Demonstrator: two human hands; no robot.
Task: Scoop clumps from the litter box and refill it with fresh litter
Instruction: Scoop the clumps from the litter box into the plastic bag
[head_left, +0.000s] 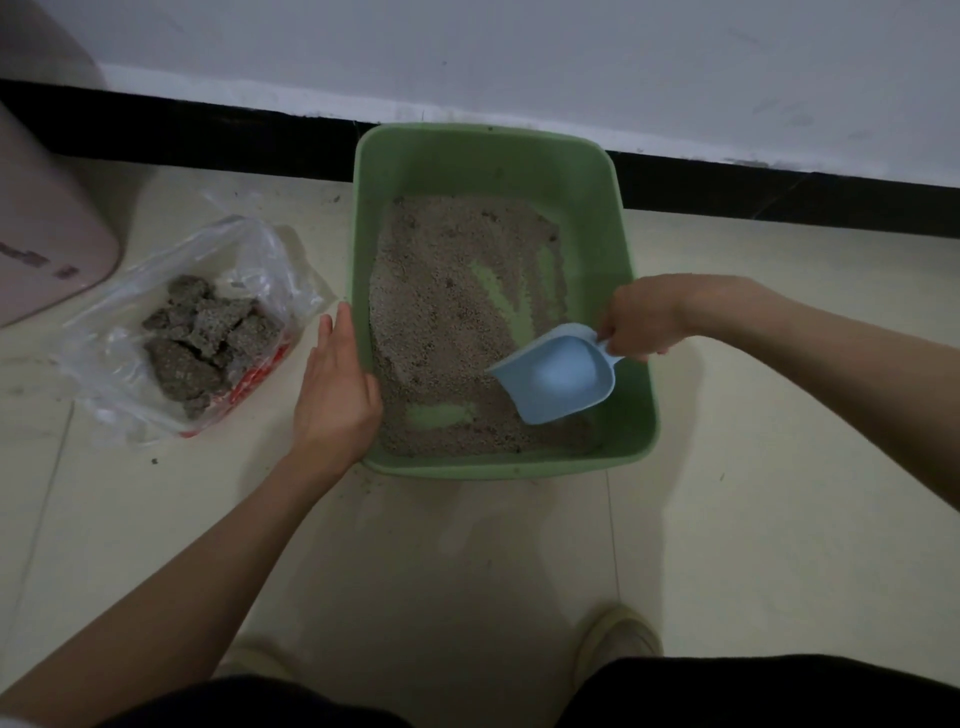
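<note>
Green litter box (631, 332) on the tiled floor (467, 561), far end near the black baseboard (208, 130); thin layer of grey litter (447, 312) inside, bare green base showing through in several streaks. Left hand (337, 384) with fingers straight, laid flat along the box's left rim, bracing; holding nothing. Right hand (636, 322) curled round the short handle of the blue scoop (558, 374); scoop mouth down and toward the left, lip touching the litter in the near right part of the box; bowl appears empty. Clear plastic bag (156, 291) open on the floor left of the box, with a heap of grey clumps (208, 338) in it; pink container (47, 223) beyond, at the left edge.

Judgement: scooping mostly done; no large clump evident in the remaining litter, though small dark specks toward the far end too small to identify.

For the step in hand: keep the lip low and flat against the base; push in slow, overlapping passes from the near right toward the far left; lift only when loaded, level, to avoid spilling over the rim; keep the box pressed steady on the left; carry any load across low, directly over the bag mouth. No fresh litter supply identifiable in view.
</note>
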